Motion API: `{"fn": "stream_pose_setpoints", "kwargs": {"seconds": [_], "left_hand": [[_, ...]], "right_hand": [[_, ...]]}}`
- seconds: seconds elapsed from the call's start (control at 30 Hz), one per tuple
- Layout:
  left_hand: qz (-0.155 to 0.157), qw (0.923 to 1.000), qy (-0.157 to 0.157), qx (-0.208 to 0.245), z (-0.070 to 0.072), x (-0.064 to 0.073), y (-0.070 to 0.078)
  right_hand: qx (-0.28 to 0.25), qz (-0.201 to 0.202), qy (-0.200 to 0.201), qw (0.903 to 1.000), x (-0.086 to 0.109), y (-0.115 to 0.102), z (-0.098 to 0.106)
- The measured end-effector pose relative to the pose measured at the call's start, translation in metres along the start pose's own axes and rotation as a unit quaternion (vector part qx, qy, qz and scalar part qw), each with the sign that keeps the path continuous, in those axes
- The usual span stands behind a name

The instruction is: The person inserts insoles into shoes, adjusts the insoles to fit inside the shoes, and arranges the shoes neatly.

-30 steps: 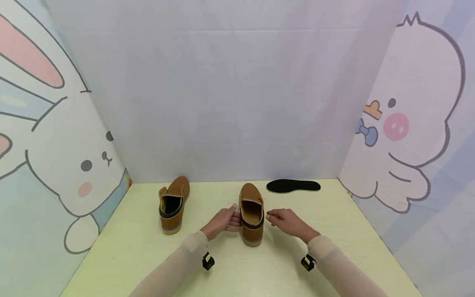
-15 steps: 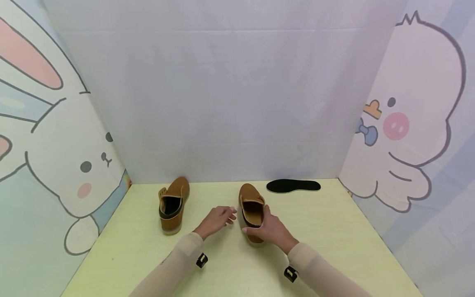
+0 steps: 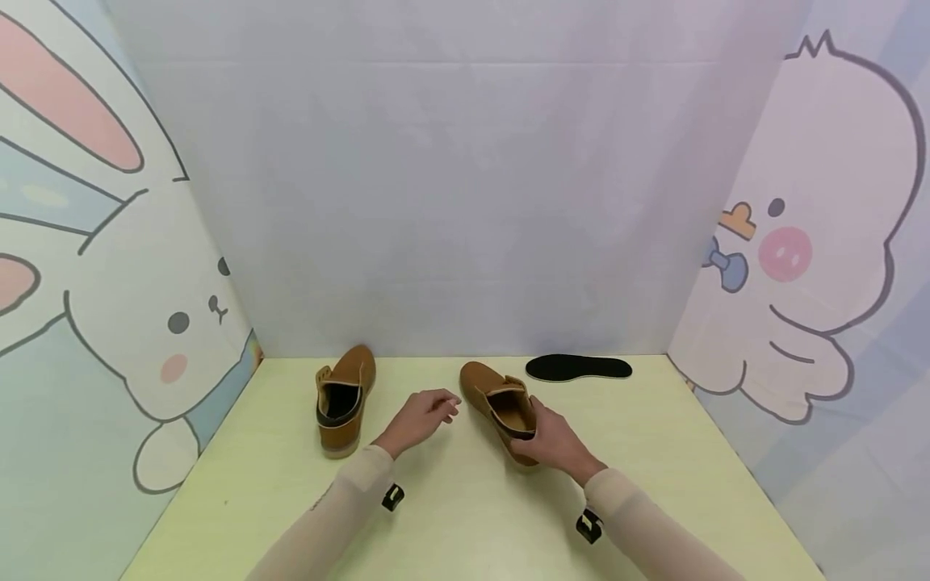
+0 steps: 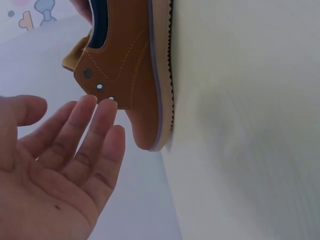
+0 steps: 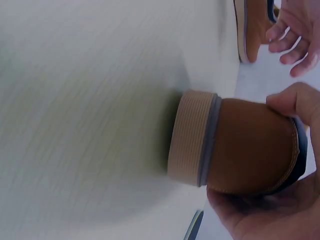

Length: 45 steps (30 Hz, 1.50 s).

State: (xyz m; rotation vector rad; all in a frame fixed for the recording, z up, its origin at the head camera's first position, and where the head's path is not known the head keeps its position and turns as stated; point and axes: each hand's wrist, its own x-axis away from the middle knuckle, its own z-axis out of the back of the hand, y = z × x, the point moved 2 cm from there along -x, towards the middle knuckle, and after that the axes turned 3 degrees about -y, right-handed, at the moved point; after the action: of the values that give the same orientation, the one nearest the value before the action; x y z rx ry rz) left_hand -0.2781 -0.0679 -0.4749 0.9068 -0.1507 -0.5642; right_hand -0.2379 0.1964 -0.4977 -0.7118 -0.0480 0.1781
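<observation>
A brown leather shoe (image 3: 481, 386) with a dark collar stands on the table in the head view, toe angled to the back left. My right hand (image 3: 555, 440) grips its heel, thumb on one side and fingers on the other; the right wrist view shows the brown heel (image 5: 250, 147) and ribbed tan sole in that grasp. To the left of the shoe, my left hand (image 3: 423, 418) hovers with nothing in it. Its relaxed, slightly bent fingers (image 4: 102, 125) show in the left wrist view in front of the shoe's eyelet flap (image 4: 102, 82).
A second brown shoe (image 3: 340, 415) with a dark inside stands at the left of the table. A black insole (image 3: 577, 367) lies flat at the back right, near the rear wall (image 3: 465, 202). Cartoon-printed side walls flank the pale yellow table (image 3: 450, 516).
My right hand has come from beside the shoe and taken hold of its heel. The shoe's heel has swung right, its toe slightly left. My left hand has drawn away from the shoe.
</observation>
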Motion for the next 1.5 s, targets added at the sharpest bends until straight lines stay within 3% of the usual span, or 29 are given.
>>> {"fn": "stream_pose_setpoints", "kwargs": {"seconds": [0.17, 0.4, 0.5, 0.67, 0.8, 0.9, 1.0, 1.1, 1.27, 1.33, 1.5], "left_hand": [[-0.021, 0.9996, -0.013, -0.017, -0.006, -0.007, 0.007], [-0.024, 0.9995, -0.015, -0.015, -0.017, -0.011, 0.011], [-0.034, 0.9994, 0.000, -0.008, -0.022, -0.016, 0.014], [-0.021, 0.9977, 0.062, -0.015, -0.030, -0.030, 0.028], [0.016, 0.9904, 0.073, -0.116, -0.041, -0.048, 0.047], [0.034, 0.9717, 0.064, -0.225, -0.049, -0.058, 0.057], [0.040, 0.9588, 0.072, -0.272, -0.053, -0.064, 0.058], [0.040, 0.9602, 0.092, -0.261, -0.051, -0.068, 0.053], [0.036, 0.9700, 0.130, -0.202, -0.037, -0.070, 0.044], [0.053, 0.9757, 0.137, -0.163, -0.030, -0.070, 0.038], [0.106, 0.9795, 0.145, -0.091, -0.015, -0.072, 0.018]], "right_hand": [[0.004, -0.009, -0.012, 0.9999, -0.002, 0.012, 0.006], [0.037, 0.015, -0.014, 0.9991, -0.006, 0.015, 0.004], [0.052, 0.017, -0.010, 0.9984, -0.007, 0.016, 0.005], [0.057, 0.005, -0.016, 0.9982, -0.004, 0.015, 0.005], [0.058, 0.000, 0.000, 0.9983, -0.004, 0.015, 0.005], [0.060, 0.001, 0.008, 0.9982, -0.005, 0.014, 0.002], [0.058, 0.003, 0.010, 0.9983, -0.006, 0.012, -0.001], [0.055, -0.002, 0.009, 0.9984, -0.005, 0.009, -0.001], [0.063, -0.004, 0.012, 0.9979, -0.002, 0.005, 0.000], [0.066, -0.003, 0.012, 0.9977, -0.002, 0.006, 0.000], [0.076, -0.005, 0.009, 0.9971, -0.003, 0.006, 0.001]]}}
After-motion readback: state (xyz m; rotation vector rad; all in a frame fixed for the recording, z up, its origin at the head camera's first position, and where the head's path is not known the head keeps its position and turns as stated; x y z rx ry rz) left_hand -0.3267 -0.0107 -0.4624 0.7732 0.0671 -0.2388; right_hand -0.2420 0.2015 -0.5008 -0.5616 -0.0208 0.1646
